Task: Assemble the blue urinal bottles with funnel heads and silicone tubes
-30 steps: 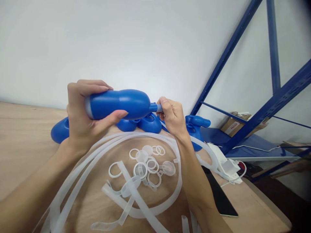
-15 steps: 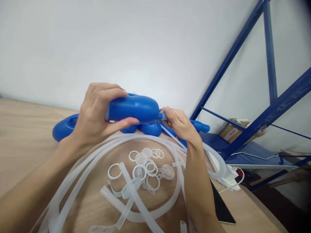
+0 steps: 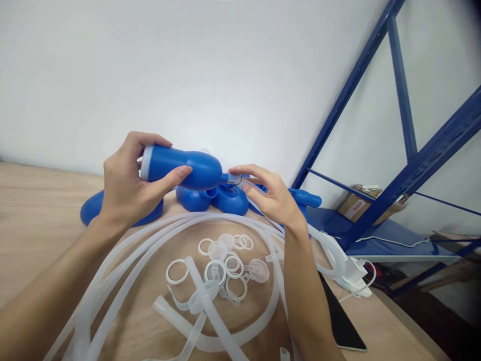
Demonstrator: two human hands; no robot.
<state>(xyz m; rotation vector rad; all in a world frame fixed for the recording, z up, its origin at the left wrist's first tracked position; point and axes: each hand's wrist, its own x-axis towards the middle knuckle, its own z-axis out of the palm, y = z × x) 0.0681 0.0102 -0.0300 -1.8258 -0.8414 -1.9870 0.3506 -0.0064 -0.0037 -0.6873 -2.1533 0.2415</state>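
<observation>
My left hand (image 3: 131, 175) is wrapped round a blue bottle-shaped part (image 3: 184, 165), which lies sideways in the air with a whitish collar at its left end. A narrow neck with a metal clamp (image 3: 233, 179) and clear tubing projects from its right end. The thumb and fingers of my right hand (image 3: 268, 193) close round the tubing just beyond the clamp. Behind and below, more blue rounded parts (image 3: 231, 200) rest on the table. Translucent hoses (image 3: 188, 216) curve across the table under both hands.
White rings and clear caps (image 3: 225, 265) lie mid-table among cut hose pieces (image 3: 214, 306). A black phone (image 3: 343, 321) and a white power strip (image 3: 356, 283) are at the right. Beyond stands a blue metal shelf (image 3: 398, 240) with cardboard boxes (image 3: 353, 206); a white wall is behind.
The blue part and my left hand have shifted left, uncovering the whitish collar. My right hand has moved slightly left, its fingers more extended, and the metal clamp now shows.
</observation>
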